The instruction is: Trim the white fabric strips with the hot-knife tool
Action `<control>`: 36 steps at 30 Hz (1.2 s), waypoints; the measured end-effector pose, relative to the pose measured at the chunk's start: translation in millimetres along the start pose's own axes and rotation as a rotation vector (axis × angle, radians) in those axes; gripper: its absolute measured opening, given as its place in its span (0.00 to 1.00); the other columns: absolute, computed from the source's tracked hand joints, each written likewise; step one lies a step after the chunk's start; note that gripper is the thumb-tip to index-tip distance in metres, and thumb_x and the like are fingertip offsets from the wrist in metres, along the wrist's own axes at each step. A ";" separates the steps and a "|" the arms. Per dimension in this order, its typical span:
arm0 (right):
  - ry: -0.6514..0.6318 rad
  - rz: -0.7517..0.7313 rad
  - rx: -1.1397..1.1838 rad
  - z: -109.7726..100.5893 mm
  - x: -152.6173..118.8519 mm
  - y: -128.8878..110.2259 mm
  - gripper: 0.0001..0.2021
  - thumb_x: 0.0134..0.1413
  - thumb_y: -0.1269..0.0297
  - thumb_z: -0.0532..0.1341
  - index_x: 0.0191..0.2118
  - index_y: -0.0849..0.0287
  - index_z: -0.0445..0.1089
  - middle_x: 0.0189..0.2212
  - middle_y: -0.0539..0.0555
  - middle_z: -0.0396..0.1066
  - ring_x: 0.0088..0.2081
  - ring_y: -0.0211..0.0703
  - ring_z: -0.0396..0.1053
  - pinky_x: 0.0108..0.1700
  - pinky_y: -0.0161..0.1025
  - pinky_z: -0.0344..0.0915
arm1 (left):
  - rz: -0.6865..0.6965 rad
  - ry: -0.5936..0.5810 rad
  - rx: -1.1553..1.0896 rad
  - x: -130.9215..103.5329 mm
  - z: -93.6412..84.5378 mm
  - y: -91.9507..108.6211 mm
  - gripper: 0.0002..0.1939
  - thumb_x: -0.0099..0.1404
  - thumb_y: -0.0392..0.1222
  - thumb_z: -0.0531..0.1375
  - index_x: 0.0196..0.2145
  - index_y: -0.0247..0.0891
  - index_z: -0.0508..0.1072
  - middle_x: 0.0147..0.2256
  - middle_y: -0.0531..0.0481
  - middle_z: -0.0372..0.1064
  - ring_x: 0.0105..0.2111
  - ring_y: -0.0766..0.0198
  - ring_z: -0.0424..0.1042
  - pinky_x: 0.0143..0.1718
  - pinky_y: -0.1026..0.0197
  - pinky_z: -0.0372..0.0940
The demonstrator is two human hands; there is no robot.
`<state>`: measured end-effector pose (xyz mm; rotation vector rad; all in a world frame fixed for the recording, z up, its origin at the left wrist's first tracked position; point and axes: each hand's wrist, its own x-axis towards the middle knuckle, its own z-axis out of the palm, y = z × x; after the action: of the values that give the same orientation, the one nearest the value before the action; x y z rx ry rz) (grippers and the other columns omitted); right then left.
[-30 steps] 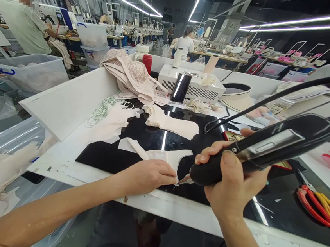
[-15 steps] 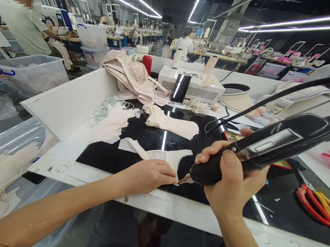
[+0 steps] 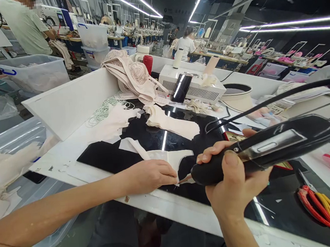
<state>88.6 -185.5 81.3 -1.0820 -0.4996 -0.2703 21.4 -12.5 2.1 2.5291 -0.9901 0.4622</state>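
Note:
My left hand (image 3: 151, 176) pinches the edge of a pale cut fabric piece (image 3: 171, 158) on the black glossy board (image 3: 97, 156). Wrapped in my right hand (image 3: 232, 179) is a black handheld tool (image 3: 273, 147) with a silver panel and a cable. Its narrow tip meets the fabric edge beside my left fingertips. Behind lies a stack of beige fabric pieces (image 3: 173, 124), with more pale pieces (image 3: 112, 123) to its left. Scissors (image 3: 318, 205) with red and orange handles rest at the right.
Beige garments (image 3: 130, 72), a black cylinder (image 3: 181, 87) and a white vented box (image 3: 199, 82) stand behind. Green cord (image 3: 104, 110) lies near the left panel. Plastic bins (image 3: 36, 74) are at the left. A person in pale green (image 3: 22, 28) is beyond them.
The rear end of the black tool has shifted slightly right and its tip stays at the fabric edge. My left hand keeps its place.

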 end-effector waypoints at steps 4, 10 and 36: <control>0.016 0.003 -0.026 1.8 -1.1 -0.5 0.23 0.54 0.63 0.71 0.53 0.51 0.66 0.27 0.43 0.73 0.22 0.37 0.69 0.27 0.40 0.72 | 0.025 0.004 -0.013 0.3 0.4 -0.5 0.15 0.77 0.29 0.53 0.53 0.33 0.77 0.51 0.44 0.77 0.52 0.58 0.74 0.60 0.57 0.68; -0.005 0.024 -0.021 1.1 -6.2 -5.4 0.26 0.54 0.63 0.71 0.56 0.51 0.64 0.28 0.44 0.74 0.23 0.38 0.70 0.27 0.40 0.72 | -0.049 0.079 -0.082 -2.7 -3.7 1.1 0.15 0.76 0.30 0.54 0.56 0.32 0.75 0.54 0.41 0.75 0.54 0.57 0.74 0.58 0.59 0.70; 0.075 -0.102 -0.125 -44.6 51.3 11.7 0.14 0.58 0.64 0.69 0.46 0.51 0.66 0.28 0.42 0.72 0.24 0.36 0.70 0.30 0.39 0.72 | 0.084 0.015 0.180 58.0 1.4 -6.8 0.10 0.75 0.33 0.57 0.51 0.34 0.75 0.43 0.45 0.75 0.45 0.59 0.75 0.50 0.57 0.73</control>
<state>149.2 -218.5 81.9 -1.1649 -0.4763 -0.4342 66.9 -41.7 24.4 2.6447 -1.0965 0.6199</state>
